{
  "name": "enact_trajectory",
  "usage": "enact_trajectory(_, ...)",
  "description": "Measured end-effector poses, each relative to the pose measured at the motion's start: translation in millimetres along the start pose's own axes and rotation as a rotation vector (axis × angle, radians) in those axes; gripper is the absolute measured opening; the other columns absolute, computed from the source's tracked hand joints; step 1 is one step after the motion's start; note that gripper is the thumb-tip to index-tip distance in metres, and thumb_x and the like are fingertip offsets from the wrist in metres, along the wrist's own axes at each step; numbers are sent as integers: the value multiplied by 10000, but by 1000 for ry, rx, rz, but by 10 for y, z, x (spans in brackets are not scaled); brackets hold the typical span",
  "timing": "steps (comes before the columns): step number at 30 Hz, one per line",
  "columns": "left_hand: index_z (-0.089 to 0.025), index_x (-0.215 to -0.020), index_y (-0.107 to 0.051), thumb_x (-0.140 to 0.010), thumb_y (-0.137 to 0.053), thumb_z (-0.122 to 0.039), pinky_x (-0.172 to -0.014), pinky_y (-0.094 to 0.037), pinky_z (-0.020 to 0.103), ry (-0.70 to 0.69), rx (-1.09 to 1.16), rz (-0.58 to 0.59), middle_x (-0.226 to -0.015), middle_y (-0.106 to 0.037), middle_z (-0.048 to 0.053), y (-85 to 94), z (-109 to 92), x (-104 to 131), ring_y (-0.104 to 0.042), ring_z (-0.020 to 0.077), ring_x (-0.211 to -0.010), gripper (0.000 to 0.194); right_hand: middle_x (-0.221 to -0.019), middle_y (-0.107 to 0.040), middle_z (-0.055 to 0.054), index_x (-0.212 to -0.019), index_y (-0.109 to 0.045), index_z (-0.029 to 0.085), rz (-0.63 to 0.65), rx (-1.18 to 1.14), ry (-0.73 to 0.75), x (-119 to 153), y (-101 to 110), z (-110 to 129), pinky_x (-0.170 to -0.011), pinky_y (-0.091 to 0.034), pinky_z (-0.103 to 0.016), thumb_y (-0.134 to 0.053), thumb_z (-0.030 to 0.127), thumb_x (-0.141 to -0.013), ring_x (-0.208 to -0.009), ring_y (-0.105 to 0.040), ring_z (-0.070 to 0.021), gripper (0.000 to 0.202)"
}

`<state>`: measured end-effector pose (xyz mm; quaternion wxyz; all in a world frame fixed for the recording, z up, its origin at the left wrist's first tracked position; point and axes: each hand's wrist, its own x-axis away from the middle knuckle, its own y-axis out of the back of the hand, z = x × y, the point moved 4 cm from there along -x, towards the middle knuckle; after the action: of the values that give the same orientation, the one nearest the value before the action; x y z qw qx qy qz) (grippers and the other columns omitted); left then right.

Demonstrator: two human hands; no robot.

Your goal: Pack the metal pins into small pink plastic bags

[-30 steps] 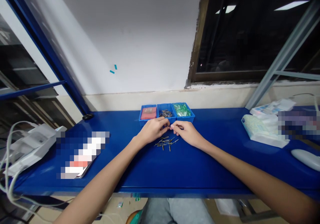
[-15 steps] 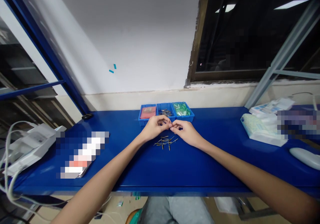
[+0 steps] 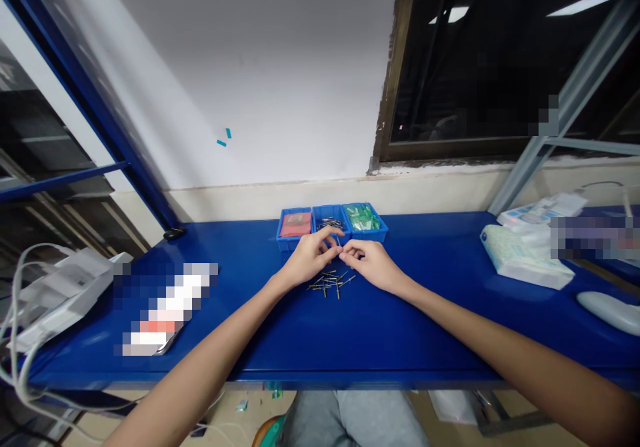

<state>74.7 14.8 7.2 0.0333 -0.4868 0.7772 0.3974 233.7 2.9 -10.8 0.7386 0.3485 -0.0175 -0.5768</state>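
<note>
My left hand (image 3: 311, 256) and my right hand (image 3: 370, 260) meet fingertip to fingertip above the table, in front of three blue bins. Between them is a thin metal pin (image 3: 338, 240), its shaft showing under my raised left index finger. The right thumb and forefinger pinch its lower end, which they hide. My left thumb touches there too, with the left fingers curled round. Just below the hands lies a loose pile of metal pins (image 3: 330, 280) with thicker brass-coloured ends. More pins (image 3: 330, 222) fill the middle bin (image 3: 321, 210), partly covered by my left hand.
The left bin (image 3: 283, 230) holds red packets (image 3: 296, 224); the right bin (image 3: 367, 236) holds green packets (image 3: 363, 216). A tissue pack (image 3: 525, 260) and a pale rounded object (image 3: 607, 312) lie at right. White cabled equipment (image 3: 70, 300) and a blurred-out phone-like item (image 3: 165, 310) sit left.
My left index finger has lifted away from the thumb, and the pin's shaft now shows between the hands. Otherwise both hands stay in nearly the same place.
</note>
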Motion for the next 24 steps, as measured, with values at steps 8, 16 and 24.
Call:
enact_trajectory(8, -174, -1120, -598, -1009, -456, -223, -746, -491, 306, -254, -550, 109, -1032, -634, 83, -11, -98, 56, -629, 203, -888, 187, -679, -658, -18, -743, -639, 176, -3, 73, 5, 1, 42, 49, -598, -425, -252, -571, 285, -862, -626, -588, -148, 175)
enact_trajectory(16, -178, -1034, -637, -999, -490, -256, -637, -464, 262, -190, -674, 21, -927, -625, 60, -12, -50, 58, -627, 178, -767, 170, -676, -645, -11, -782, -663, 176, -23, 66, 22, 0, 51, 68, -575, -411, -245, -552, 357, -912, -619, -576, -144, 249)
enact_trajectory(24, -176, -1011, -669, -936, -546, -159, -721, -497, 257, -187, -343, -97, -920, -686, 35, 9, -101, 36, -637, 148, -782, 145, -732, -662, -12, -877, -653, 181, -57, 54, 26, -24, 56, -6, -586, -431, -235, -561, 272, -890, -649, -595, -143, 130)
